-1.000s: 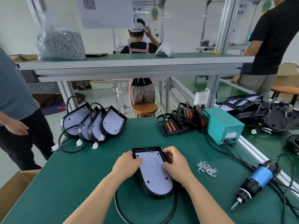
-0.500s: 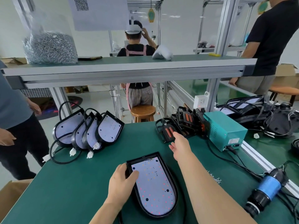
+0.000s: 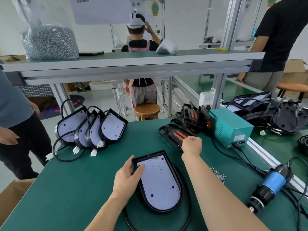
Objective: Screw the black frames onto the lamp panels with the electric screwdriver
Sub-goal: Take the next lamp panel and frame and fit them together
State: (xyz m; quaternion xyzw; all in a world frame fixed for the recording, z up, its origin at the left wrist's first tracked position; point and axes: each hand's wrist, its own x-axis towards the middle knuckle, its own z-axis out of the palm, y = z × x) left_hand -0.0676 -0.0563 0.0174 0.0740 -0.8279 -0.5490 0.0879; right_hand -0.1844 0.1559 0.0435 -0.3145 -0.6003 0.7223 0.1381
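A lamp panel [image 3: 160,184] with a white LED board in a black housing lies on the green table in front of me. My left hand [image 3: 127,178] holds its upper left edge, thumb on the board. My right hand [image 3: 191,145] has its fingers curled on the near end of a black frame [image 3: 175,135] with orange strips, the front one of a pile of frames [image 3: 193,118]. The electric screwdriver [image 3: 270,185], blue and black, lies at the right. Loose screws [image 3: 218,175] lie beside my right forearm.
Several lamp panels [image 3: 93,129] with cables lean in a row at the back left. A teal power box [image 3: 230,127] stands at the back right with cords running to the screwdriver. A bag of screws [image 3: 50,40] sits on the upper shelf. People stand around.
My right hand left the lamp panel, reached back right and closed on the front black frame. My left hand stayed on the panel's left edge.
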